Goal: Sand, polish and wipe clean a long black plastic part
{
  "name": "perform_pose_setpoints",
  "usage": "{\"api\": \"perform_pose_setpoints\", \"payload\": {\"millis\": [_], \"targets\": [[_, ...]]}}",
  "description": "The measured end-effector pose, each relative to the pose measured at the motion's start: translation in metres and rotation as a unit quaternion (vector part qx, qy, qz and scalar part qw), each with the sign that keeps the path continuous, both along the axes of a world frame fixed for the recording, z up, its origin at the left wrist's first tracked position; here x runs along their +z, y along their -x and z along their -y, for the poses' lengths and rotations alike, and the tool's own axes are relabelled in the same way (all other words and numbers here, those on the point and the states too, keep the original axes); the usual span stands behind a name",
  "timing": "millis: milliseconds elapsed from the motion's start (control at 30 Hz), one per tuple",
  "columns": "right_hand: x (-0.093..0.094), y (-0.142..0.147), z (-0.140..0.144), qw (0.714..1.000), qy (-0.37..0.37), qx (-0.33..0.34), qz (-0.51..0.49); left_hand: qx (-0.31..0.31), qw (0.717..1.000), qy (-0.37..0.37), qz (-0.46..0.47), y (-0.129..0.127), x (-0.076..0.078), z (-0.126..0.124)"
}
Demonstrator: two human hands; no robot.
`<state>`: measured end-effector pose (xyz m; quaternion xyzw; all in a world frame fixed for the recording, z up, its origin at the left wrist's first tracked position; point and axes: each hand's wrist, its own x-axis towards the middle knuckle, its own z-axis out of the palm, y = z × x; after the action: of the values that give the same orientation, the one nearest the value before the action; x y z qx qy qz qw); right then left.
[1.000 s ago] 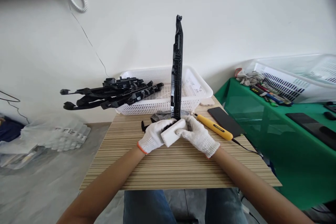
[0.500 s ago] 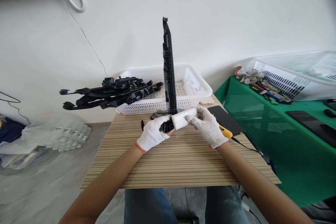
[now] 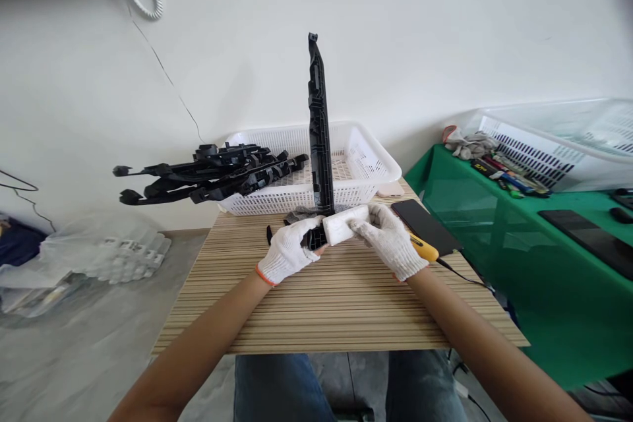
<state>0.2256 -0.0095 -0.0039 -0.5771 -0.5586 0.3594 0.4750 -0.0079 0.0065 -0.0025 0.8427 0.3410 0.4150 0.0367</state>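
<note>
— So, what do you have in your hands at this moment?

— My left hand (image 3: 287, 254) is closed around the bottom end of a long black plastic part (image 3: 319, 125). The part stands almost upright, its foot near the middle of the table (image 3: 321, 316), its top pointing to 12 o'clock. My right hand (image 3: 390, 241) is closed on a white block (image 3: 343, 227), and the block touches the foot of the part from the 3 o'clock side. Both hands wear white knitted gloves.

— And what lies around them?

— Behind the hands, at 12 o'clock, there is a white basket (image 3: 366, 165) at the far edge of the table. A bundle of black parts (image 3: 208, 175) rests on its left rim and sticks out toward 9 o'clock, over the floor. Just beside my right hand, at about 3 o'clock, I see a yellow knife (image 3: 422, 249), partly hidden by the glove, and near it a dark phone (image 3: 425, 225). A grey cloth (image 3: 299, 216) lies between the left hand and the basket.

— Something further away?

— At 3 o'clock, well apart, stands a green table (image 3: 544, 264) with a second white basket (image 3: 558, 145) and some small tools.
</note>
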Motion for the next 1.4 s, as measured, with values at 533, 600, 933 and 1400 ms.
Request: {"api": "perform_pose_setpoints", "payload": {"millis": [533,600,933,1400], "targets": [[0.012,0.016,0.011,0.999,0.032,-0.009,0.036,0.001,1.0,0.025,-0.005,-0.001,-0.003,0.001],[0.016,0.007,0.006,0.992,0.019,-0.121,0.027,0.022,1.0,0.002,-0.007,-0.001,-0.003,0.0],[0.037,-0.024,-0.002,0.963,-0.08,-0.054,-0.252,0.038,0.999,-0.032,0.001,-0.003,0.002,0.003],[0.033,-0.014,0.015,0.96,0.052,0.14,-0.238,0.03,0.999,-0.003,0.009,-0.002,-0.001,0.002]]}}
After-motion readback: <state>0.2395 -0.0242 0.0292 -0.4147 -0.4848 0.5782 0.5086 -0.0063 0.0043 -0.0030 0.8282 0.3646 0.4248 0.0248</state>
